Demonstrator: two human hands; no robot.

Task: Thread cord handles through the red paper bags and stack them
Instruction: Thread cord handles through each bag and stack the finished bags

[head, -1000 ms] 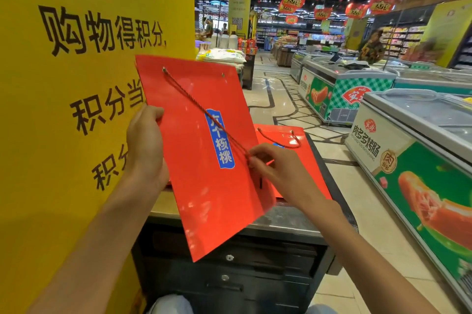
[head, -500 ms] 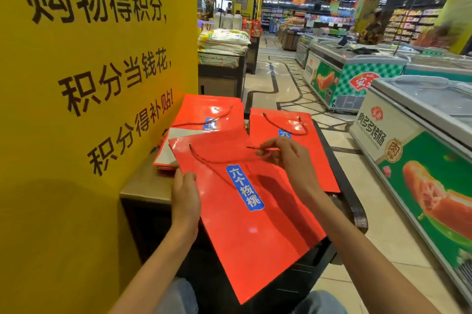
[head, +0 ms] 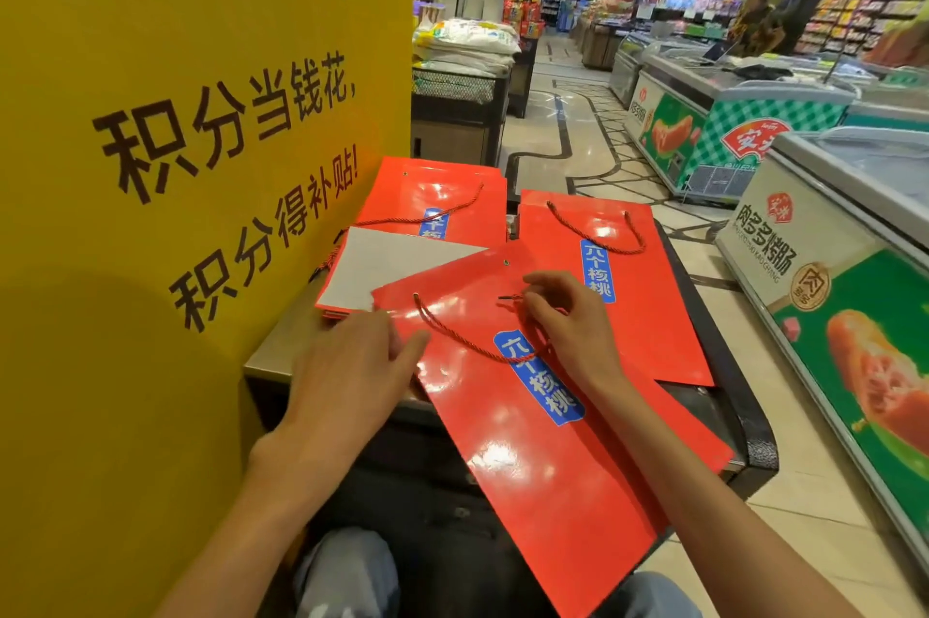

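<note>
Lying flat and tilted across the counter (head: 281, 346), the red bag (head: 528, 441) is overhanging the near edge. The right hand (head: 568, 326) is pinching the dark tip of the cord (head: 467, 341) above the bag face (the other cord end is already sitting in one hole). The left hand (head: 347, 366) is resting flat, fingers straight, on the bag's left edge. Two red stacks (head: 648, 295) are lying behind it.

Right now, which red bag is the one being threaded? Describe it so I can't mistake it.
Beside the yellow sign is a dark counter with red bags. Take the tilted bag nearest the person, overhanging the front edge. Unlike the others, both hands touch it: the right hand pinches its loose cord end.
</note>
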